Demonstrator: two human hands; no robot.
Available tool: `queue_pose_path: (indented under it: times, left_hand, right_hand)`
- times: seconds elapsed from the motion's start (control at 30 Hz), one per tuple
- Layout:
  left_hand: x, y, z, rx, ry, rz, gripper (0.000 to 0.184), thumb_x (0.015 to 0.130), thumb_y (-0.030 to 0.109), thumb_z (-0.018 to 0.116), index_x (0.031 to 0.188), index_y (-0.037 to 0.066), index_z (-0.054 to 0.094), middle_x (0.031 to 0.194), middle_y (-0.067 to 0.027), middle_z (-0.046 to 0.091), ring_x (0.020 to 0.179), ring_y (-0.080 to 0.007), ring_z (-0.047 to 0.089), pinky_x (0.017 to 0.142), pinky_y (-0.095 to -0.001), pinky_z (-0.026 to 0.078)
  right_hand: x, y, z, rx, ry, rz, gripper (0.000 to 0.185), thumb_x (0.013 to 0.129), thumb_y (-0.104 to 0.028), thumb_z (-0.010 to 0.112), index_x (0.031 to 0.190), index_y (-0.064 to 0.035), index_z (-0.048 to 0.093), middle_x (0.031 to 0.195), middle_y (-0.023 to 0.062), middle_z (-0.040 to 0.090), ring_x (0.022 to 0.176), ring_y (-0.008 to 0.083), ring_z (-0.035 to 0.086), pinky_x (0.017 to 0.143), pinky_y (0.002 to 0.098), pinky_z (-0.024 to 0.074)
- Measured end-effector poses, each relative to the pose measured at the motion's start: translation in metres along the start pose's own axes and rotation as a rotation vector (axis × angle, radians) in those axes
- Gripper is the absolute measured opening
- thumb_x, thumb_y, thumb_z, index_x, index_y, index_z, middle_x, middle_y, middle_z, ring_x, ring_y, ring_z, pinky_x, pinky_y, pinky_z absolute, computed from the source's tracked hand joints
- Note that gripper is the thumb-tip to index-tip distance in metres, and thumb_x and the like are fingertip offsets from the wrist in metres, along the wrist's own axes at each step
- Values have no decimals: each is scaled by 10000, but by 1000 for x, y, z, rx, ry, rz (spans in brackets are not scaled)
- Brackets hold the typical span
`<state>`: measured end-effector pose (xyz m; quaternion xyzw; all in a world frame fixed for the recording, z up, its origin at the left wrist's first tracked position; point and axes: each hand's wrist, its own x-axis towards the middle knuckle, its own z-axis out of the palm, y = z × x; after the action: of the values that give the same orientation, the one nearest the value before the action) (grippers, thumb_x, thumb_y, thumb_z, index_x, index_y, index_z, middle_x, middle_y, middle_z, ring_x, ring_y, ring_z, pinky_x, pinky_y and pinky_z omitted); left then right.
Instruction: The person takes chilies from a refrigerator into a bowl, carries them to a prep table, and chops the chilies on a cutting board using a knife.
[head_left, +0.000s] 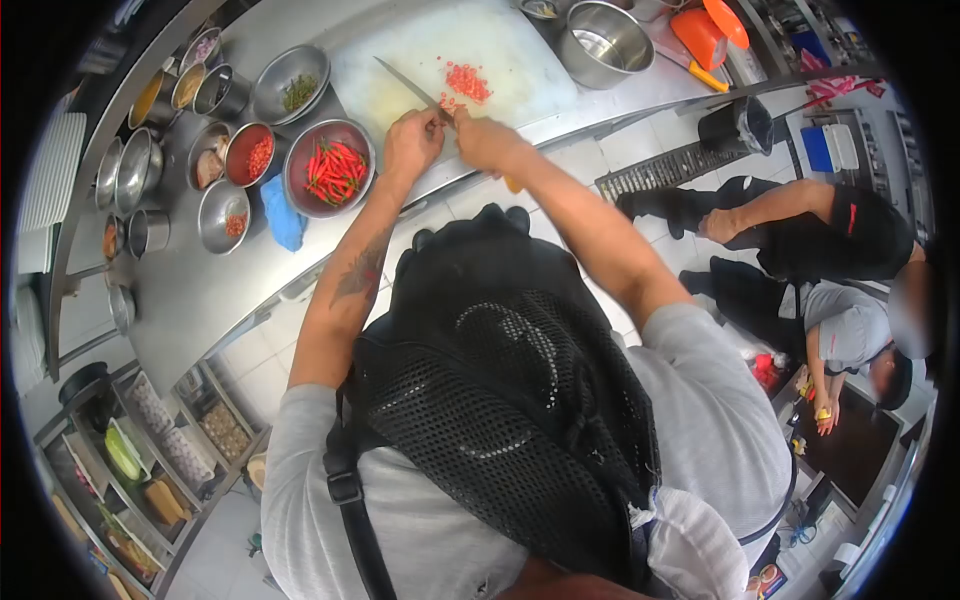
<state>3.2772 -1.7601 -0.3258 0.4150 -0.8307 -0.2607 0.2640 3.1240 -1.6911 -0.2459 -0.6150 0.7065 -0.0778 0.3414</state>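
Note:
My right hand is wrapped round a knife with a long blade that points to the upper left. Part of its orange handle shows below my fist. My left hand is closed beside the blade at the board's near edge, fingers curled; what they hold is hidden. Chopped red chili lies in a small heap on the white cutting board, with a few pieces against the blade. Left of my left hand, a steel bowl holds whole red chilies.
Several steel bowls stand left, one with green pieces, another with chopped red chili. A blue cloth lies among them. A steel pot and orange container are right. Two people work at the right.

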Motion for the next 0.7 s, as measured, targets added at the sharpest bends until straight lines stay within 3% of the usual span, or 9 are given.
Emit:
queue_pose_path:
  times: [0.27,0.37,0.4,0.47,0.5,0.53,0.57,0.6,0.7]
  left_hand:
    - [0,-1,2,56,20,-12,73,802,123,695,852,71,698,825,-159,686,800,-350,691,745,-444,554]
    - [2,-2,-13,70,-21,-32,83,809,141,691,837,62,688,831,-166,696,808,-356,694,751,-445,556]
    - [14,0,-24,85,-16,-40,90,815,148,685,835,61,686,839,-168,702,815,-359,697,753,-444,558]
    - [34,4,-60,132,57,-1,92,817,150,679,847,66,699,840,-171,710,821,-361,701,765,-449,561]
    - [41,-5,-85,174,128,29,99,819,152,672,858,71,713,841,-174,718,826,-364,706,776,-453,563]
    - [46,-21,-109,227,128,19,99,819,152,672,858,71,713,841,-174,718,826,-364,706,776,-453,563]
    - [58,-40,-129,235,195,-58,122,823,169,667,885,87,732,849,-178,725,833,-367,709,782,-456,564]
    - [70,-55,-148,234,267,-129,150,826,187,662,912,103,751,856,-181,732,840,-370,713,788,-458,565]
    - [79,-135,-191,388,144,-150,209,834,217,648,978,135,776,878,-188,738,855,-366,719,797,-447,567]
  right_hand:
    - [-4,-8,9,103,-74,146,367,989,-175,506,1295,15,440,775,202,690,527,288,669,476,395,547]
    - [2,10,-7,179,-127,69,438,982,-197,532,1355,2,418,824,213,699,535,275,675,460,386,525]
    - [13,18,-7,178,-156,117,528,963,-248,569,1416,-34,404,918,239,714,689,325,718,580,433,557]
    - [47,64,8,-15,-58,-128,576,945,-306,594,1434,-62,411,1015,262,715,887,388,714,766,485,557]
    - [40,57,-5,61,-97,-35,600,934,-349,606,1443,-92,419,1065,268,711,1009,430,678,894,502,515]
    - [46,63,-2,80,-1,-11,615,937,-350,608,1443,-65,409,1047,274,712,963,423,692,853,503,528]
    - [59,73,6,10,85,-28,631,947,-340,607,1450,-30,386,969,260,718,811,400,711,731,499,547]
    - [34,44,-15,39,63,46,489,960,-238,548,1362,22,447,952,278,715,718,377,715,678,468,565]
    - [13,18,-29,106,-18,65,469,986,-254,545,1345,22,425,908,278,706,657,371,700,650,487,555]
